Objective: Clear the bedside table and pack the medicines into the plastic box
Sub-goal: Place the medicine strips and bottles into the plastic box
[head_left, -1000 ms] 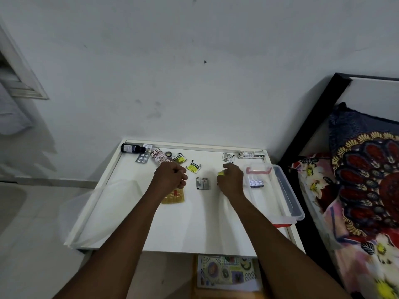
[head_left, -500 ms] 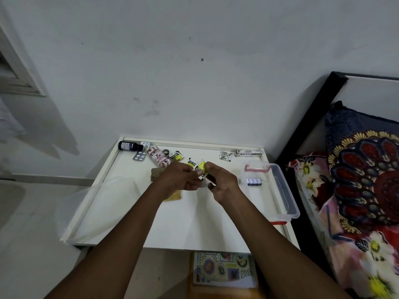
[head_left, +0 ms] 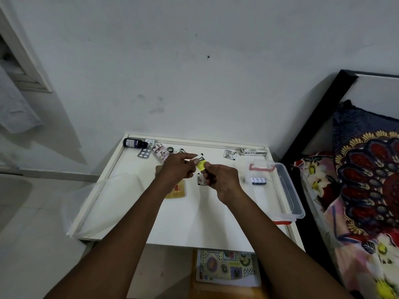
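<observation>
Evidently both hands meet above the middle of the table (head_left: 194,223) to hand one packet across. The left hand (head_left: 174,169) pinches the upper end of a yellow sachet (head_left: 200,165) and the right hand (head_left: 220,180) pinches its lower end, probably so it can travel toward the plastic box (head_left: 289,190). That box, clear and thin-walled with red clips, sits along the right edge, with a foil blister pack (head_left: 258,180) lying flat inside. Along the far edge lie a dark glass bottle (head_left: 133,143) on its side, a silvery pill strip (head_left: 144,153) and, at the far right corner, a slim card carton (head_left: 254,151).
</observation>
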The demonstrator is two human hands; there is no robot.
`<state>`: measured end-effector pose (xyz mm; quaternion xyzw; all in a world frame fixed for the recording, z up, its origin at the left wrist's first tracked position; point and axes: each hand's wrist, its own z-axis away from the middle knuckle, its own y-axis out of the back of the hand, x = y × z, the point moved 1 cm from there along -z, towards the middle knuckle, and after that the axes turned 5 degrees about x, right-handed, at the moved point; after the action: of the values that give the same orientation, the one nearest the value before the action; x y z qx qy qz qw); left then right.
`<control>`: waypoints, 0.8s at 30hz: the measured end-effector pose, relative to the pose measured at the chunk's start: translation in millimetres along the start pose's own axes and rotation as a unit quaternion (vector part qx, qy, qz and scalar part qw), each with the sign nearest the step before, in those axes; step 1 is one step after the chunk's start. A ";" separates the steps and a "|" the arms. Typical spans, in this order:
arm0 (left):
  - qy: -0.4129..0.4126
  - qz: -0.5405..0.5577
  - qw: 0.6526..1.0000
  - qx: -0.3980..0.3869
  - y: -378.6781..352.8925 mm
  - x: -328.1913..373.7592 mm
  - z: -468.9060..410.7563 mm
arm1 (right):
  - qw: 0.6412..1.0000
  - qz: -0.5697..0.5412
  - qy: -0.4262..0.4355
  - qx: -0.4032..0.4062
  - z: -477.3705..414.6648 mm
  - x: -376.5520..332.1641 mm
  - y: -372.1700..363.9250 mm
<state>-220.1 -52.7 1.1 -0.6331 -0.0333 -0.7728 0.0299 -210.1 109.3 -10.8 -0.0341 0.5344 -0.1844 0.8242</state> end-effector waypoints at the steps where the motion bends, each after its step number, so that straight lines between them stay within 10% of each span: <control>1: 0.016 0.020 1.000 -0.004 -0.6 -1.3 1.0 | 1.000 -0.022 -0.002 0.011 -0.3 2.0 -1.5; 6: 0.037 0.009 0.998 0.046 12.8 -3.5 -4.8 | 0.988 0.127 0.087 0.020 -11.9 10.2 2.8; 9: 0.035 -0.024 0.996 0.081 26.3 -6.7 -13.2 | 0.817 0.468 0.335 0.042 -25.0 18.8 22.1; 15: 0.027 -0.076 0.992 0.094 33.2 -15.8 -19.0 | 0.652 0.681 0.330 -0.044 -41.6 38.6 14.8; 18: 0.025 -0.088 0.992 0.089 31.3 -17.2 -20.1 | 0.692 0.644 0.325 -0.039 -42.5 35.9 14.4; 24: 0.033 -0.107 0.991 0.078 29.0 -15.7 -19.3 | 0.899 0.381 0.205 0.073 -43.4 28.5 26.0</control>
<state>-233.3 -83.3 -17.7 -0.5954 -0.1600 -0.7873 -0.0019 -231.7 129.9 -60.7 0.2707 0.6486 0.1029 0.7039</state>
